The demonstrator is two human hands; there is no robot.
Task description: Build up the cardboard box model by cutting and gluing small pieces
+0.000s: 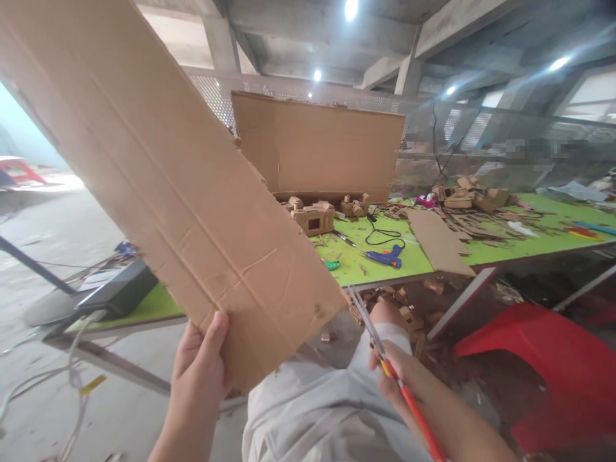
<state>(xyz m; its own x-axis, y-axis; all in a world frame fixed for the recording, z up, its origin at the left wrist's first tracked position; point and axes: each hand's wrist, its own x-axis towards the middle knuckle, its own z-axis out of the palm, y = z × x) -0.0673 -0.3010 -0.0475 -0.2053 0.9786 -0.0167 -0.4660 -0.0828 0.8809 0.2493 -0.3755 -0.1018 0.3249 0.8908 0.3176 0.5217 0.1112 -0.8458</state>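
Observation:
A long sheet of brown cardboard (192, 192) slants across the left of the view, with fold lines running along it. My left hand (205, 353) grips its lower edge, thumb on the near face and fingers behind. In my right hand (399, 378) is a pair of scissors (382, 353) with red and yellow handles. The blades point up and away, slightly parted, their tips close to the sheet's right corner; I cannot tell whether they touch. Both hands are above my lap (332, 404).
A green table (346, 273) carries a blue glue gun (385, 255), a cardboard model (312, 219), a flat cardboard piece (436, 240) and a heap of scraps (486, 224). Another large cardboard sheet (322, 147) stands behind. A red chair (543, 366) is at right; a black box (115, 292) lies left.

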